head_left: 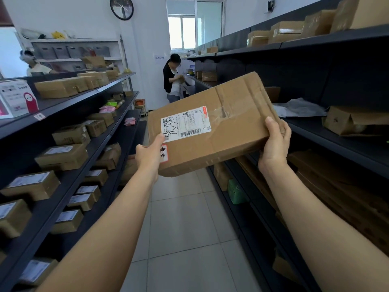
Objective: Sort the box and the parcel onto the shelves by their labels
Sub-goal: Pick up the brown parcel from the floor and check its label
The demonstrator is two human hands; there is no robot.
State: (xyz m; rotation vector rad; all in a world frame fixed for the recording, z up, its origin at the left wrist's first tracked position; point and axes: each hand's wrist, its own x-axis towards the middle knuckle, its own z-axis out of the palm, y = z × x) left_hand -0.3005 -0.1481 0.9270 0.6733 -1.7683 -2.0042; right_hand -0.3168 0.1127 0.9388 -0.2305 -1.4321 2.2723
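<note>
A flat brown cardboard box (pixel 212 123) with a white shipping label (pixel 186 123) is held tilted in the aisle between 2 dark shelf racks (pixel 336 131). The left hand (pixel 150 152) grips its near-left corner, thumb on the label; the right hand (pixel 275 142) wraps its right edge.

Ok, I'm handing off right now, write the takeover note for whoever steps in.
Left hand: grips the near left corner of the cardboard box, thumb on the edge of the shipping label.
Right hand: holds the box's right end.
The box is in the air over the aisle, tilted, label up, between the left shelves and right shelves.
Done: box picked up, label facing you.
Left: shelve the box by its label. The parcel can't be singled out from here; find it and shelve it.
</note>
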